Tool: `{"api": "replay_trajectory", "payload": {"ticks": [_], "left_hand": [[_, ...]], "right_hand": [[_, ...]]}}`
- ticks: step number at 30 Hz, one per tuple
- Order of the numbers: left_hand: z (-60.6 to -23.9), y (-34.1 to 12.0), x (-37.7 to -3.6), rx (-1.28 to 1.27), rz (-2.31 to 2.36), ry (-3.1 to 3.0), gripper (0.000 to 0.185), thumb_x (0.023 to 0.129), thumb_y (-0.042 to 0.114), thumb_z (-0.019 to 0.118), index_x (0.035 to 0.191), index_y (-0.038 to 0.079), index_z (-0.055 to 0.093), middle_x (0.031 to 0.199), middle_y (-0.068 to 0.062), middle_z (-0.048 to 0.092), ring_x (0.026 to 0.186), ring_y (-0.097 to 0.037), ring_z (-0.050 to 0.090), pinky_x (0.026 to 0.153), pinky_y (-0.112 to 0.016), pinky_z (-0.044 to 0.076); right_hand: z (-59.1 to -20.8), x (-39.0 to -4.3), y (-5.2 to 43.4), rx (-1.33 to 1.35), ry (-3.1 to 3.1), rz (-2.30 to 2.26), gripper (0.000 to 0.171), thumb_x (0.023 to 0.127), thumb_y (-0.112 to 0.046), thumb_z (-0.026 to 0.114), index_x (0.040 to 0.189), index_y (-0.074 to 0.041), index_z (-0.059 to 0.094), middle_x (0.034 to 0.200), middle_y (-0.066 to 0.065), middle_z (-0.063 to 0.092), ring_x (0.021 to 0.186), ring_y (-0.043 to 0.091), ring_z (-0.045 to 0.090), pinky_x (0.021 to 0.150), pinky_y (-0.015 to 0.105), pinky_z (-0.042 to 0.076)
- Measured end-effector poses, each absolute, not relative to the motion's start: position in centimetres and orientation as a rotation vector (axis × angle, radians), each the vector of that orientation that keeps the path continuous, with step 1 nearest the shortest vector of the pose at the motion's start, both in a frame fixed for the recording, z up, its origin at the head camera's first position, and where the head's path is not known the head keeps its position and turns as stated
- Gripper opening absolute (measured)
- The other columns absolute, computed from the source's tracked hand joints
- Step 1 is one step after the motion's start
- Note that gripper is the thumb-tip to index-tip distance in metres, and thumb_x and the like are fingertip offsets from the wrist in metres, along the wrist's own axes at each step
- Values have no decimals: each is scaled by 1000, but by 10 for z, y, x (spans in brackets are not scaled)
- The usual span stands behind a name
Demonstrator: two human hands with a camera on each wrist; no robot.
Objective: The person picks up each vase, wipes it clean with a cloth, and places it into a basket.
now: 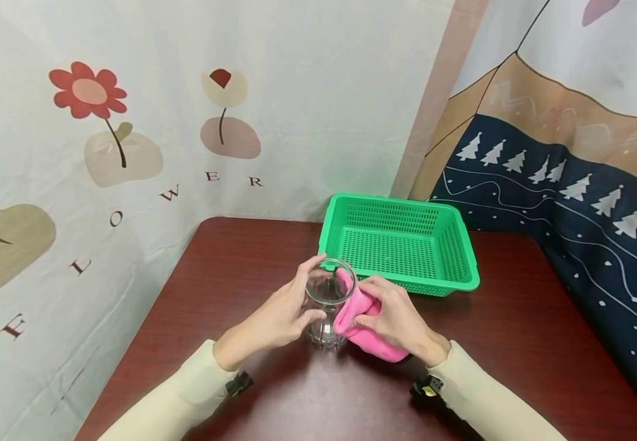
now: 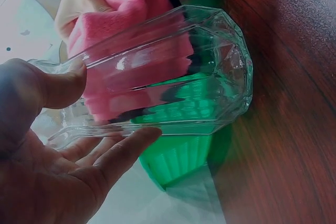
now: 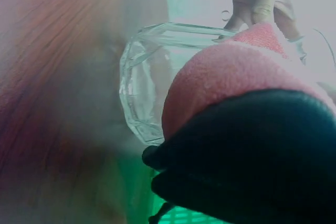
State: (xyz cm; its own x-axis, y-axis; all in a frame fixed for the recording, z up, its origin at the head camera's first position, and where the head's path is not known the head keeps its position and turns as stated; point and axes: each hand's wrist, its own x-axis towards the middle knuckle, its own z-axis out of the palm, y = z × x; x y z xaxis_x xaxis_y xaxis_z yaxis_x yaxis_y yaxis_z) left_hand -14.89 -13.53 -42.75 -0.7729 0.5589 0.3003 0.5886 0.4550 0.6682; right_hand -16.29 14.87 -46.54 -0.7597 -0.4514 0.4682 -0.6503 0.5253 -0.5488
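while the head view lays out the whole scene, a clear faceted glass (image 1: 327,303) stands upright on the dark red tabletop (image 1: 517,343), its long axis vertical and its mouth pointing up, just in front of a green basket (image 1: 401,242). the left hand (image 1: 282,312) has its grip curled around the glass, thumb on the near side and fingers at the rim. the right hand (image 1: 392,315) grips a pink cloth (image 1: 359,321), one end of which is pushed over the rim into the glass.

only the left wrist view shows the glass (image 2: 173,72) close up: its thick base rests on the wood, the thumb (image 2: 60,85) presses one wall, a finger lies along the other, and the cloth (image 2: 131,61) shows pink through the facets, with the basket (image 2: 178,156) green behind.

the right wrist view is blurred and half blocked by a dark shape; it shows the cloth (image 3: 231,72) bulging at the glass (image 3: 144,82) and the fingers of the other hand beyond.
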Motion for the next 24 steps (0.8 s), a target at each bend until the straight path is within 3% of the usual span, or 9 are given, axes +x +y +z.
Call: {"api": "replay_trajectory", "payload": {"ticks": [11,16,24], "left_hand": [[-428,-136,-149,-1054,-1259,-2636,107,102,-2,86,181,7,14,163,-21,66,133,-41,78,107,-53,69],[-428,-136,-148,-1053,-1242,-2630,108,101,-2,87,181,9,15,162,-22,67,126,-37,80,104,-51,69],[-429,-136,-150,-1059,-1252,-2624,111,99,-6,87,181,9,15,162,-22,66,131,-34,78,105,-49,70]], "right_hand": [[-457,-164,148,930,-2417,1133,63,78,-3,107,137,-4,84,125,8,83,109,21,75,86,29,61],[-456,-165,150,905,-2368,1214,61,80,4,102,137,-5,83,126,8,84,107,16,71,82,24,56],[-454,-166,150,883,-2298,1373,61,82,13,93,140,-5,82,130,12,84,116,15,72,90,16,55]]}}
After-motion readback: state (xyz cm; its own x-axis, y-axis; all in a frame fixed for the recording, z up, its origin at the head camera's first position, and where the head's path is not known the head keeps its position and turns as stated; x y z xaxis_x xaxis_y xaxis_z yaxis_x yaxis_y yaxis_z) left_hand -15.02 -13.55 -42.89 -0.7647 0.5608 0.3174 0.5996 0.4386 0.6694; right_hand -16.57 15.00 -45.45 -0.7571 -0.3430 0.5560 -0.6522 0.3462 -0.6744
